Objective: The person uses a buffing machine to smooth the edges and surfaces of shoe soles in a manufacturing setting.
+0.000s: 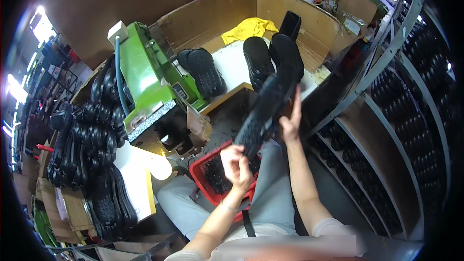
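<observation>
A long black shoe sole, blurred along its length, slants across my front above a red bin. My left hand is closed on its near end, fingers curled at the edge. Beside the sole's right edge is my right hand, with its visible fingers stretched out and pointing away from me. Whether it touches the sole is unclear. Past the sole's far end, more black soles lie on the white tabletop. Dark scraps fill part of the bin between my knees.
To the left stands a green machine with a lit lamp below its head. Black soles are heaped beside it. A yellow cloth lies by the cardboard wall. Racks of soles rise at the right.
</observation>
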### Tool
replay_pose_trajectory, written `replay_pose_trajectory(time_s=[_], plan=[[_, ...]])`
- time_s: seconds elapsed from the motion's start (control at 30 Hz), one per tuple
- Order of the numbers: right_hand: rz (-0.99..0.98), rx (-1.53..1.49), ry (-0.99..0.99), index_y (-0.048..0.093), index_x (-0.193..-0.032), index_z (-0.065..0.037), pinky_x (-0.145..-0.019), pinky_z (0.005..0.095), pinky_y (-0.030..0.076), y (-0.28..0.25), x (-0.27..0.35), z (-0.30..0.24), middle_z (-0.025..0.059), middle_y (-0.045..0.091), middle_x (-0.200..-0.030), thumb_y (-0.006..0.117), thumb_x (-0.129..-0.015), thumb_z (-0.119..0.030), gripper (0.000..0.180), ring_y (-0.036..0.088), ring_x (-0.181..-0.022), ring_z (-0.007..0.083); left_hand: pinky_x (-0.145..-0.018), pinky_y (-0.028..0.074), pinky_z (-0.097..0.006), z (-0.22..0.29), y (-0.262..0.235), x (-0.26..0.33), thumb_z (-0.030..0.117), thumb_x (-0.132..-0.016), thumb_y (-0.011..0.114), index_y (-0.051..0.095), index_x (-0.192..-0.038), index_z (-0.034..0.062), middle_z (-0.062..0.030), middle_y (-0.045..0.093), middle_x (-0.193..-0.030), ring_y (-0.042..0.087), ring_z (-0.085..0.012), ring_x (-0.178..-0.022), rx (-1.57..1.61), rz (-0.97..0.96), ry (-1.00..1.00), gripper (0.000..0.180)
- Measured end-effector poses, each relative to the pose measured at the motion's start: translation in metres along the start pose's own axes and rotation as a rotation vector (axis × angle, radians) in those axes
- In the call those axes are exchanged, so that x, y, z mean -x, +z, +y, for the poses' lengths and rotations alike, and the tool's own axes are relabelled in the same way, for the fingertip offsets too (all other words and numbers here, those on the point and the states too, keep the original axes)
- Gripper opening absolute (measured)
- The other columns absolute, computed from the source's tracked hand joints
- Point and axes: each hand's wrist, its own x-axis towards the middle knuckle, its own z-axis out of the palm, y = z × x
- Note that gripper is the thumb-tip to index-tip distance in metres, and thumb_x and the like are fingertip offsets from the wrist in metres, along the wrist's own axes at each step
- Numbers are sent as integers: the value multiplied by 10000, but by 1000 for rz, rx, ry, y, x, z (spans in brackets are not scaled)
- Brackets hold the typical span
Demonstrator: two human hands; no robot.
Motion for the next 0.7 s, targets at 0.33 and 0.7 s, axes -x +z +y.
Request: replay_pose_trajectory(time_s=[0.33,0.7], plan=[[-155,-129,241,210,-1464,-88,-945,491,502,14,50,-21,128,341,-1414,809,-707,-185,970,464,-1233,298,-806,431,-269,80,-106,-10,167,-895,660,501,-1045,44,-53,481,-1002,499,-152,-899,-116,-62,-490,250],[-119,55,292,284,-1445,-34,-1037,340,349,59,31,5,95,396,-1374,797,-765,-142,859,442,-1238,254,-741,493,-322,56,-122,-62,101,-679,841,577,-973,-9,-105,627,-855,609,-221,-773,-565,-168,-205,410]])
